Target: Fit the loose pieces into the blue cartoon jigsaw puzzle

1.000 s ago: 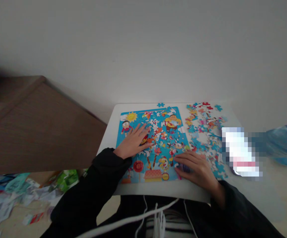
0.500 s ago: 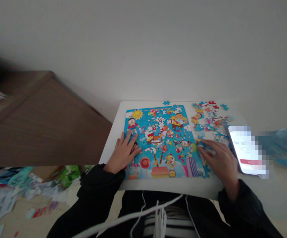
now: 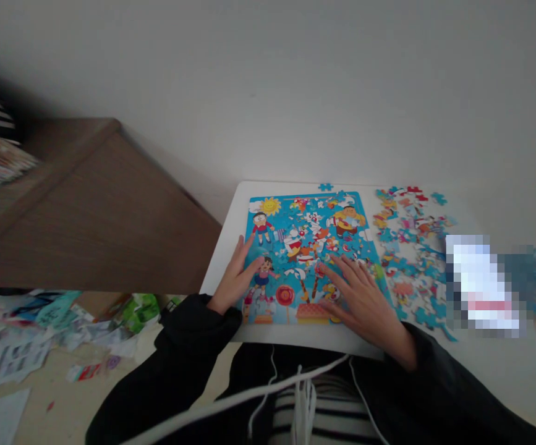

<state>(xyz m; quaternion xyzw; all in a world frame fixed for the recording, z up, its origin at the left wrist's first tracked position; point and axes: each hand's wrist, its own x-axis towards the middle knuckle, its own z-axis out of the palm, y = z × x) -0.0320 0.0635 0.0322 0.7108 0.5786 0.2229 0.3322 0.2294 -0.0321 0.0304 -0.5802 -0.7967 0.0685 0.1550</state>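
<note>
A colourful cartoon jigsaw puzzle (image 3: pixel 268 244) lies flat on a small white table, its picture partly covered by loose pieces. My left hand (image 3: pixel 234 281) rests at the puzzle's left edge, thumb and fingers apart, holding nothing. Over the lower right part of the puzzle is my right hand (image 3: pixel 365 303), its fingers stretched out and the index fingertip by a small red and white patch. Whether that patch is a loose piece I cannot tell. Many loose puzzle pieces (image 3: pixel 402 269) lie to the right of the board.
A lit phone (image 3: pixel 481 281), blurred out, lies right of the pieces on the white table (image 3: pixel 224 247). One blue piece (image 3: pixel 326 186) sits behind the board. A brown wooden cabinet (image 3: pixel 110 210) stands at left, with papers and bags (image 3: pixel 63 327) on the floor below.
My right hand has moved left from the loose pieces onto the puzzle. My left hand has drawn back to the board's edge, uncovering a cartoon figure. The view has shifted slightly.
</note>
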